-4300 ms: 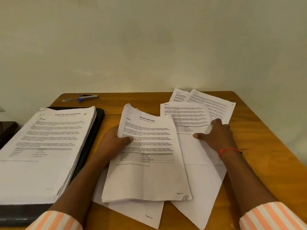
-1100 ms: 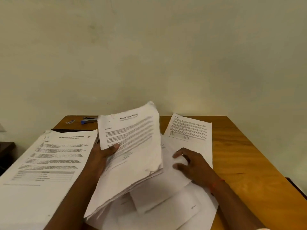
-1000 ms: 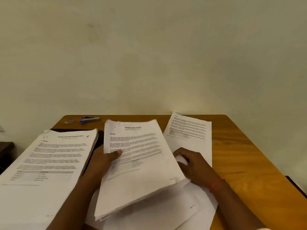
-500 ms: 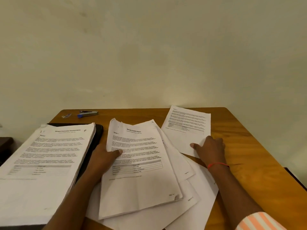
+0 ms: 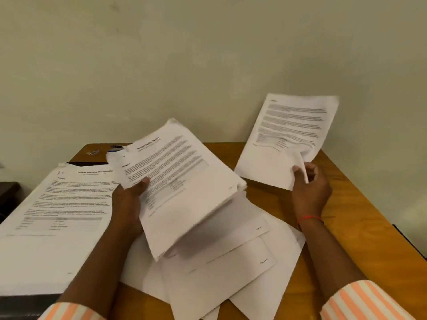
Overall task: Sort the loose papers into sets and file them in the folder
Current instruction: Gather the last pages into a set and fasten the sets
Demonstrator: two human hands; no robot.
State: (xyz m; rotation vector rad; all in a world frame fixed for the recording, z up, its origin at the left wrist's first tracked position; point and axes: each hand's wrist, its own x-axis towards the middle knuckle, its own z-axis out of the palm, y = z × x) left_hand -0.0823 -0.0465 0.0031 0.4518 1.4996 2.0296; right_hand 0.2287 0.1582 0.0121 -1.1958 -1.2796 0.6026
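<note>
Left hand [image 5: 129, 199] grips a tilted sheaf [image 5: 184, 185], thumb on top, clear of the loose sheets [image 5: 231, 262] fanned beneath, probably so the next page can slip in. Right hand [image 5: 309, 188] pinches one sheet [image 5: 288, 139] by its lower corner, held up apparently for reading and matching. At left, a thick stack [image 5: 57, 215] lies on the black folder [image 5: 25, 304]. Support: a wooden table [image 5: 358, 227] against a plain pale wall [image 5: 208, 65].

Wooden table [image 5: 351, 232]: loose sheets [image 5: 231, 278] fanned out around 6 o'clock, black folder [image 5: 84, 163] at 9 under a thick paper stack [image 5: 57, 250], stapler [image 5: 116, 147] peeking out near 11.
</note>
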